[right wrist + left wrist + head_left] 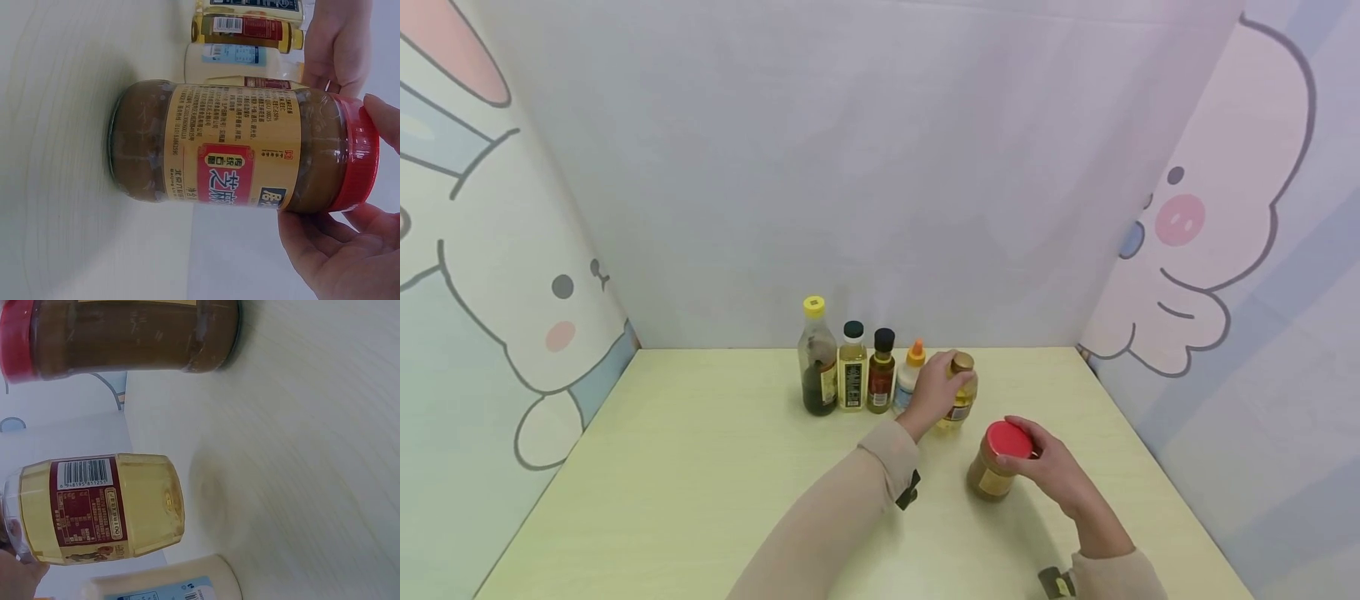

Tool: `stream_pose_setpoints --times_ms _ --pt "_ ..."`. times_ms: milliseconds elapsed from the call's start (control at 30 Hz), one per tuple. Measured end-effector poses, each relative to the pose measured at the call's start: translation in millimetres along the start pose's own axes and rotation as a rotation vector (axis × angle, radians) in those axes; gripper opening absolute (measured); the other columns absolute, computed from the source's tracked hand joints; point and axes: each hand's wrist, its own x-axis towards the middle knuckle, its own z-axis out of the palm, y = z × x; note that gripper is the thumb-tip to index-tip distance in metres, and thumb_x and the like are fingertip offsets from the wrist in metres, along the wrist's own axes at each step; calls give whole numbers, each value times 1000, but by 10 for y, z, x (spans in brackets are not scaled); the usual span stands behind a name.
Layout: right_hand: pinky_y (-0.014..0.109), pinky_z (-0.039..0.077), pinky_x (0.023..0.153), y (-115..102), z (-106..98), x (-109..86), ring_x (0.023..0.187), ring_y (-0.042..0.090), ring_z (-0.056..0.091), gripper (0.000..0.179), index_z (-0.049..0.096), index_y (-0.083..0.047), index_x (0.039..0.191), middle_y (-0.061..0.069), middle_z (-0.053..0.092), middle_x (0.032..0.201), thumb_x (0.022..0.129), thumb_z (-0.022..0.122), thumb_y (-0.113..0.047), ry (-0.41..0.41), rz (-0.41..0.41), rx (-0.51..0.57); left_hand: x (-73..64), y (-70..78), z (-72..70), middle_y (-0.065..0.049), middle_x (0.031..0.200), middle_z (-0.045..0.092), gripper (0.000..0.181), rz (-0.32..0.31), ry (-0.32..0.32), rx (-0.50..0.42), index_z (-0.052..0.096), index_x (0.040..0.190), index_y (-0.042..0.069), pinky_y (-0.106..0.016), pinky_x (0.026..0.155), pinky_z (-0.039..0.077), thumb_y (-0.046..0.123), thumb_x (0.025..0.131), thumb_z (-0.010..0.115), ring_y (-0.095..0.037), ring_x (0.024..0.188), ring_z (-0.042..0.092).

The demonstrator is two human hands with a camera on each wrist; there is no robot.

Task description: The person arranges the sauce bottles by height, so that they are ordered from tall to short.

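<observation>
My left hand [931, 392] grips a clear bottle of pale yellow liquid [150, 506] near its gold cap [962, 362]. In the left wrist view the bottle's base hangs close over the tabletop, with a soft shadow beside it. Thumb and fingers of my right hand [1054, 471] are curled round the top of a brown sesame paste jar [231, 150] at its red lid [1009, 439]. This jar is nearer to me and to the right of the bottle. Just left of the bottle stands a white squeeze bottle [907, 379] with an orange tip, partly behind my left hand.
A row at the back of the pale table [700, 483] holds a tall yellow-capped dark sauce bottle [818, 375], a dark-capped oil bottle [853, 375] and a small red-labelled bottle [881, 379]. Cartoon-printed curtains [850, 167] enclose the table's back and sides.
</observation>
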Motion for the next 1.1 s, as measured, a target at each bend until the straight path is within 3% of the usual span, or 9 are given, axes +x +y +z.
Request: stream_pose_setpoints --times_ms 233,600,1100 --pt "35 52 85 4 -13 -5 116 37 48 69 39 2 143 23 47 133 86 75 -13 6 5 -10 66 24 26 -5 116 60 35 -30 4 14 60 128 6 -33 93 49 21 97 64 -19 108 58" --pt "38 52 87 9 -2 -1 119 38 46 69 39 1 144 23 46 135 87 75 -13 7 22 -2 146 -52 66 -6 111 61 29 -33 50 33 63 121 5 -33 89 50 16 95 66 -20 103 59" --pt "38 52 86 4 21 -19 120 39 45 68 38 1 144 23 44 137 87 74 -11 14 25 21 208 -123 122 -4 114 59 28 -95 38 -11 61 123 6 -33 90 49 15 97 63 -19 106 58"
